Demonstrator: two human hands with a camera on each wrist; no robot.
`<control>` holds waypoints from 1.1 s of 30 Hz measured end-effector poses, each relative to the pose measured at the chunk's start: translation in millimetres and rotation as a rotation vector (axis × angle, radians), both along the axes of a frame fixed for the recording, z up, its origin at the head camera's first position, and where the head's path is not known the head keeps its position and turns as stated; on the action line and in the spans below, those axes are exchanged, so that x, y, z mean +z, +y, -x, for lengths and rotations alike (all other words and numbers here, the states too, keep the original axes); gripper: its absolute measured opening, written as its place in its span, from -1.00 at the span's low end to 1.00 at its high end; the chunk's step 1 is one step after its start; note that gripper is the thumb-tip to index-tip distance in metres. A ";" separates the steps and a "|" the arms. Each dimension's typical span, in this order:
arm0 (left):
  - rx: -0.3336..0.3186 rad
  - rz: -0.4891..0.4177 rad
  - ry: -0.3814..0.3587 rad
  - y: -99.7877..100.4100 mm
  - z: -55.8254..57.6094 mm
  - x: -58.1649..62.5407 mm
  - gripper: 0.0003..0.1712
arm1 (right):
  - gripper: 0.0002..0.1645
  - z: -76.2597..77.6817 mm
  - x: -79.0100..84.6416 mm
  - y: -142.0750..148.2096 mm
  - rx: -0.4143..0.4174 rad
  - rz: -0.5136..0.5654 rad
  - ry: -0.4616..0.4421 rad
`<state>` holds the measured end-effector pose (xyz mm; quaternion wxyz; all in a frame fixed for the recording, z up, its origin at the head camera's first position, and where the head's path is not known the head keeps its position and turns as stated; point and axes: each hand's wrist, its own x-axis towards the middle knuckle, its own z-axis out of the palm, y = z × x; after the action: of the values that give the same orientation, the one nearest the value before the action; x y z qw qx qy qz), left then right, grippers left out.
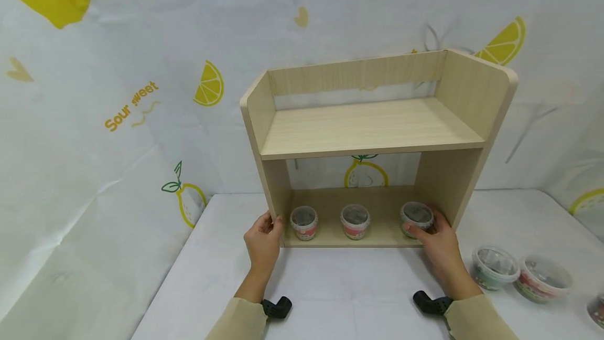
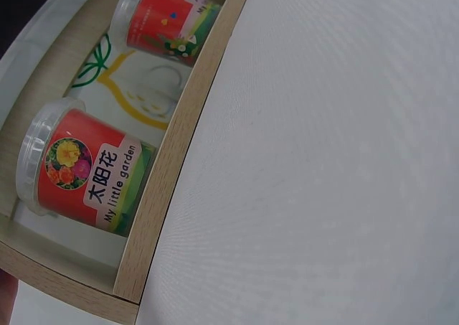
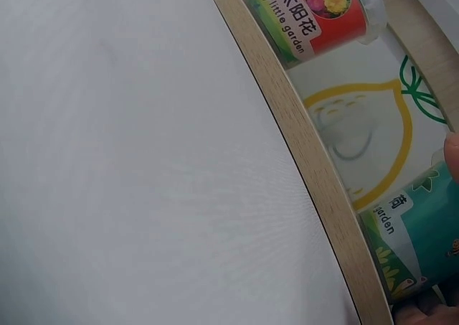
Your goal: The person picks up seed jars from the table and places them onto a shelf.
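Observation:
A two-tier wooden shelf (image 1: 373, 125) stands on the white table. My left hand (image 1: 262, 245) holds its left side panel low down, thumb at the front edge. On the lower board, my right hand (image 1: 442, 248) grips a green-labelled plastic tub (image 1: 417, 215) near the right panel, thumb in front and fingers round its far side. The teal label of this tub shows in the right wrist view. Two red-labelled tubs sit upright on the same board, one at the left (image 2: 86, 167) and one in the middle (image 1: 355, 221); the left one's label reads "My little garden".
On the table right of the shelf stand a green-labelled tub (image 1: 494, 267) and a red-labelled tub (image 1: 543, 278), side by side. Another tub (image 1: 597, 309) is cut off at the right edge. A lemon-print sheet (image 1: 155, 41) hangs behind the shelf.

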<state>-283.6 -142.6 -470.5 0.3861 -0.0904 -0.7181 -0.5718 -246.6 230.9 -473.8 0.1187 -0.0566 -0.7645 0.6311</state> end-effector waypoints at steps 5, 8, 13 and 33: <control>-0.007 0.004 0.018 -0.2 0.4 0.7 -0.74 | 0.07 0.3 -0.4 1.2 0.003 0.011 -0.020; -0.005 0.007 0.016 -0.4 0.7 0.4 -0.75 | 0.09 0.8 -0.7 1.8 0.001 0.013 -0.032; 0.010 0.010 -0.011 0.4 0.3 1.3 -0.75 | 0.09 0.4 -0.6 1.8 -0.001 0.019 -0.035; 0.002 -0.026 -0.029 2.0 -1.3 1.6 -0.76 | 0.17 -0.3 -0.8 -2.5 -0.010 0.061 -0.007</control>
<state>-282.3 -140.6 -468.9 0.3773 -0.0763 -0.7163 -0.5820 -246.3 228.4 -474.6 0.1173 -0.0663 -0.7452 0.6531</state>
